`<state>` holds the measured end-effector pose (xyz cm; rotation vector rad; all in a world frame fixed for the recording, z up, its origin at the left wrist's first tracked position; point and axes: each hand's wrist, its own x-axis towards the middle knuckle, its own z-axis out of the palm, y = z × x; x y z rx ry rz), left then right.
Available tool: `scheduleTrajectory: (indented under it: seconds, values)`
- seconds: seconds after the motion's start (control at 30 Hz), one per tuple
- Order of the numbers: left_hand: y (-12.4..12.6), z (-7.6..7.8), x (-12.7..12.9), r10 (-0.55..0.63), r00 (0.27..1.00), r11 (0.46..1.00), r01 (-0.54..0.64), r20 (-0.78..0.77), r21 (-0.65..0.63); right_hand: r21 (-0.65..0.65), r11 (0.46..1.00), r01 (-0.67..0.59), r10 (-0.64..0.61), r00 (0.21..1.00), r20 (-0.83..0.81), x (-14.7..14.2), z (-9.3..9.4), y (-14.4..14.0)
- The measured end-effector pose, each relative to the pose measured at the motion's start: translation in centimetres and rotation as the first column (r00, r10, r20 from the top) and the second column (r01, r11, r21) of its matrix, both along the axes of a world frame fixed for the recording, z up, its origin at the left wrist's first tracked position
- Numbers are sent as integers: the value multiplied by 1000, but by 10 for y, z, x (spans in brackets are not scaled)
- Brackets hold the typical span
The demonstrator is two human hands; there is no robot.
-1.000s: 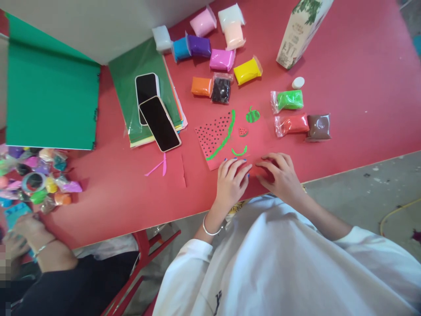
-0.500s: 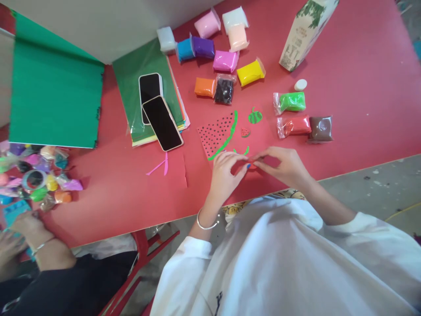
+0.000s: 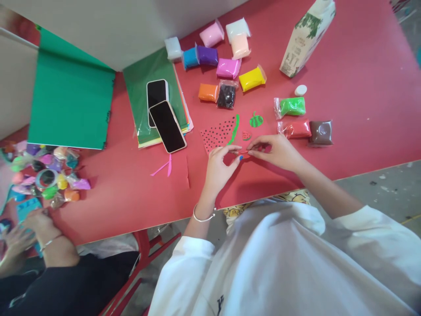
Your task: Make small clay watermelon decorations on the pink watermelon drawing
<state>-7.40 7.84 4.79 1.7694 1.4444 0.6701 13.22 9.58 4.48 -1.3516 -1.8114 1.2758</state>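
My left hand (image 3: 219, 169) and my right hand (image 3: 275, 151) meet just above the red table (image 3: 362, 101). Their fingertips pinch a small thin red clay piece (image 3: 244, 151) between them. Right behind the fingers lies a clay watermelon slice (image 3: 219, 134) with black dots and a green rim. A tiny clay slice (image 3: 246, 135) and a small green clay melon (image 3: 255, 119) sit beside it. To the right of my right hand lie a red clay packet (image 3: 296, 128), a green clay packet (image 3: 291, 106) and a brown clay packet (image 3: 321, 131).
Several coloured clay packets (image 3: 228, 68) lie at the back, near a tall carton (image 3: 305, 37) and a white cap (image 3: 300, 90). Two phones (image 3: 167, 126) rest on stacked coloured paper (image 3: 158, 74). Pink plastic tools (image 3: 162, 166) lie left of my hands. Another person's hands (image 3: 33, 228) work at the far left beside a clay pile (image 3: 49, 175).
My hands have lifted from lying flat on the table and come together, pinching the small red clay piece. They have shifted slightly away from the table edge toward the watermelon slice.
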Motion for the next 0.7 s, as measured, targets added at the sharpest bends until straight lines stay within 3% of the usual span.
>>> scheduleTrajectory:
  seconds: [0.13,0.27,0.37,0.47,0.6,0.7]
  values:
    - [-15,6,2,-44,990,999,46,-133,14,-73,991,-115,115,993,5,5,4,-9]
    - [-43,-1,3,-104,945,994,102,-310,-25,-104,962,-253,262,962,78,2,-4,-29]
    - [-63,-12,1,-90,888,995,104,-451,7,15,957,-291,279,929,242,-5,-17,-44]
    - [-75,-19,-5,-11,850,989,88,-526,121,159,937,-310,245,911,331,-6,-24,-53]
    - [-82,-23,-17,16,867,979,88,-498,183,271,911,-310,202,910,362,2,-21,-61]
    - [-84,-26,-23,64,879,976,43,-472,213,387,845,-369,170,871,461,0,-17,-67]
